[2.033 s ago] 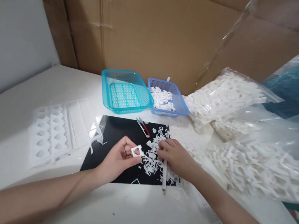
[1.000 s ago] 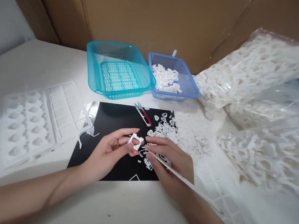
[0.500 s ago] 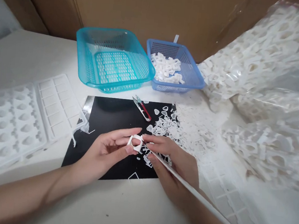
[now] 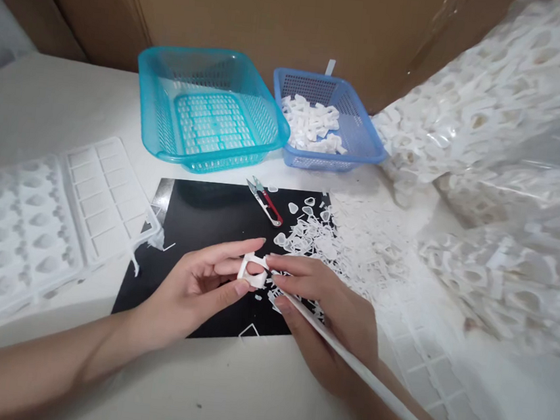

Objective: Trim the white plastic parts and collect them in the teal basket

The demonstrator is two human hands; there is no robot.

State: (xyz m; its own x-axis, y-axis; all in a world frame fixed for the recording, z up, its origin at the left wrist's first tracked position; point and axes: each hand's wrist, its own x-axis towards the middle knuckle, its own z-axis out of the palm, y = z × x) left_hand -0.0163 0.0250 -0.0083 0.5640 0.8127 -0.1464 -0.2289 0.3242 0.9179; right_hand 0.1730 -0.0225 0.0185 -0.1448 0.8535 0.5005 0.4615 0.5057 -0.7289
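My left hand (image 4: pixel 193 287) pinches a small white plastic piece (image 4: pixel 253 271) with a large rounded opening, between thumb and fingers. Wrapped in my right hand (image 4: pixel 324 313) is a long white pen-like tool (image 4: pixel 368 375); its handle runs back along the forearm toward the lower right. The tool's thin dark tip meets the right side of the piece, and my right fingertips rest close to that edge. Both hands are above a black mat (image 4: pixel 199 222). Red-handled thread snips (image 4: pixel 267 203) lie on the mat beyond the hands.
Thin white scraps (image 4: pixel 356 244) heap on the mat's right side. A teal basket (image 4: pixel 146 105) and a blue basket (image 4: pixel 359 159) holding white pieces stand behind. Clear bags of white parts (image 4: pixel 508 106) bulge at the right. An open white mould tray (image 4: pixel 77 200) lies left.
The white piece has tilted in my left fingers, so its opening shows at another angle. The tool's tip stays at its right side. The view has shifted slightly.
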